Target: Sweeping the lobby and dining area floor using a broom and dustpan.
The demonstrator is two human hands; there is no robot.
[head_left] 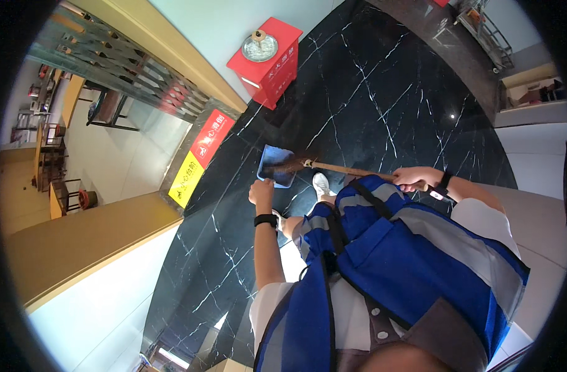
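Observation:
My left hand (262,191) is closed on the handle of a blue dustpan (286,178), which is below it near the floor; the fist hides most of the handle. My right hand (414,177) grips the wooden stick of a broom (352,170), held slantwise across in front of me. The broom's brown bristles (288,167) reach over the dustpan's open side and look blurred. Whether any dirt lies in the pan I cannot tell. A white shoe (321,184) of mine stands close to the bristles.
Black marble floor (370,93) with white veins spreads around me. Ahead stands a red box (268,68) with a metal dish (260,47) on top. To the left, a red and yellow sticker (200,158) marks a doorway step, beside a folding metal gate (128,68). A cart (487,37) stands far right.

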